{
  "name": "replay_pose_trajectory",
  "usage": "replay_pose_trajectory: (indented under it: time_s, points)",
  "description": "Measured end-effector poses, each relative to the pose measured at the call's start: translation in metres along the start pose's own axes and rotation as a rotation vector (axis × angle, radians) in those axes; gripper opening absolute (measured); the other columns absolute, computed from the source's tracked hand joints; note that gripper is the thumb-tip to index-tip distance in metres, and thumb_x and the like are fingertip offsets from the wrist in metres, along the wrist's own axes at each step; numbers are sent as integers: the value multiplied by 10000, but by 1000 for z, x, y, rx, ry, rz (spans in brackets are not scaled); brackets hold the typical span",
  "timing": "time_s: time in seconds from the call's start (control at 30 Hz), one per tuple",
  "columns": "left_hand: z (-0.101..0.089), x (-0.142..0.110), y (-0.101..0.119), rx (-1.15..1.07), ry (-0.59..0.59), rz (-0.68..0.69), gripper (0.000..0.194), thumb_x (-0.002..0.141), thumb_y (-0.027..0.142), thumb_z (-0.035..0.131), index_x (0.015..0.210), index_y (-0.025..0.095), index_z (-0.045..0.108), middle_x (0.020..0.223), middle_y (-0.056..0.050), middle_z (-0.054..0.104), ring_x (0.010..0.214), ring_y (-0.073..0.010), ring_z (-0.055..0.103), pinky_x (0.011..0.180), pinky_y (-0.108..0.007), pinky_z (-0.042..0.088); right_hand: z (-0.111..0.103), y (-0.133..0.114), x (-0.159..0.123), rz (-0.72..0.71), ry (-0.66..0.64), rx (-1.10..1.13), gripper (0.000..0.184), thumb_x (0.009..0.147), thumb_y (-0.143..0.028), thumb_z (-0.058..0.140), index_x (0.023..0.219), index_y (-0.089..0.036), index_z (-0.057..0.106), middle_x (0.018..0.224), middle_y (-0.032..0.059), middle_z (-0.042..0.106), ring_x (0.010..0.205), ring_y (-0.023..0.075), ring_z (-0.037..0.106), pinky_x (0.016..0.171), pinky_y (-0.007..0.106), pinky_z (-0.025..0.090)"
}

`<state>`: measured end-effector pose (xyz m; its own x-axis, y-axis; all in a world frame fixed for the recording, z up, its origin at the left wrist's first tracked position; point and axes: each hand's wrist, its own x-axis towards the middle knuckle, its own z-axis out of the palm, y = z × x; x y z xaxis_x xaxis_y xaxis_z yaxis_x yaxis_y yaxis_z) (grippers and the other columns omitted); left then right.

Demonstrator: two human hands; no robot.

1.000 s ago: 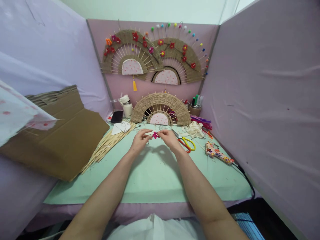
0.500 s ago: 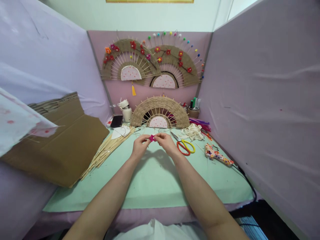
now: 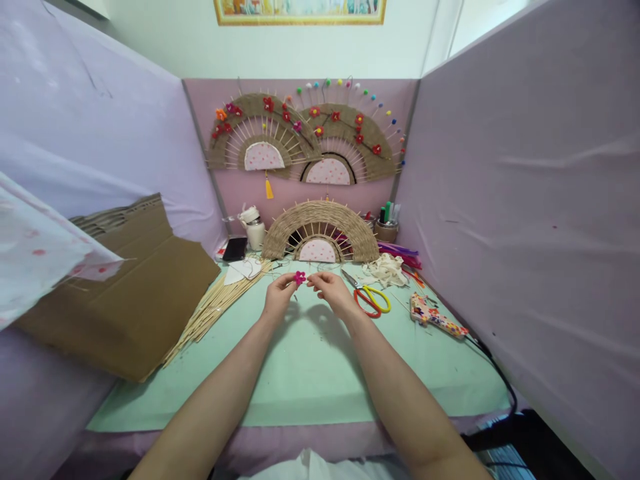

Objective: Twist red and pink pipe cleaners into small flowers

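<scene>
A small magenta flower, fuzzy like pipe cleaner, is pinched in the fingertips of my left hand. Just to its right is my right hand, thumb and forefinger pressed together at a small gap from the petals. Whether anything tiny sits in that pinch I cannot make out. Both hands are above the green tabletop. Behind them a fan of twine and thin sticks stands upright, with a spotted half-round piece at its base.
Scissors with red and yellow handles lie right of my right hand. Further right is a floral glue gun with a black cable. Thin sticks and a cardboard sheet are at left. Two flower-decorated fans hang behind.
My right fingers have come off the magenta flower and sit slightly apart from it; the flower stays in my left hand. The view has tilted up a little.
</scene>
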<state>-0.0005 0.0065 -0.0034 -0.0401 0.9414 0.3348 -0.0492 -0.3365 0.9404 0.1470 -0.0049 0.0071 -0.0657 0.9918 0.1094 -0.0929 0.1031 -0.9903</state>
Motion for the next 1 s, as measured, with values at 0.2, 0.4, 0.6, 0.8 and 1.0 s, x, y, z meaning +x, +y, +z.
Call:
replay_pose_trajectory:
  time_s: [0.2, 0.4, 0.6, 0.8, 1.0]
  points:
    - [0, -2, 0, 16, -39, 18, 198, 658, 310, 669, 803, 177, 694, 854, -49, 694, 842, -191, 611, 791, -319, 451, 5, 3, 1, 2, -19, -20, 276, 654, -404, 633, 778, -158, 651, 739, 26, 621, 594, 89, 454, 514, 204, 320]
    - [-1, -1, -3, 22, -53, -10, 197, 667, 299, 648, 798, 168, 717, 830, -44, 697, 832, -183, 599, 795, -299, 438, 4, 3, 3, 7, -5, -33, 255, 659, -391, 627, 751, -154, 648, 686, 6, 596, 544, 72, 413, 514, 208, 311]
    - [1, -1, -5, -113, -50, -87, 199, 627, 288, 685, 769, 153, 723, 795, -50, 691, 777, -170, 592, 747, -286, 435, 2, 6, 5, -14, -8, -51, 235, 660, -388, 631, 729, -163, 641, 653, -10, 572, 512, 67, 379, 487, 215, 287]
    - [6, -3, -3, -252, -41, -182, 190, 591, 274, 712, 729, 142, 717, 777, -60, 684, 768, -170, 591, 736, -297, 443, 2, 2, 2, 9, -39, -10, 201, 661, -363, 627, 682, -164, 620, 660, -13, 562, 516, 60, 364, 485, 209, 279]
    - [3, -3, -2, -63, 30, 15, 196, 637, 302, 694, 780, 169, 710, 802, -40, 679, 783, -167, 591, 739, -293, 451, 5, -3, -1, 65, -6, 25, 282, 655, -427, 642, 741, -158, 638, 732, 22, 597, 580, 78, 412, 495, 205, 292]
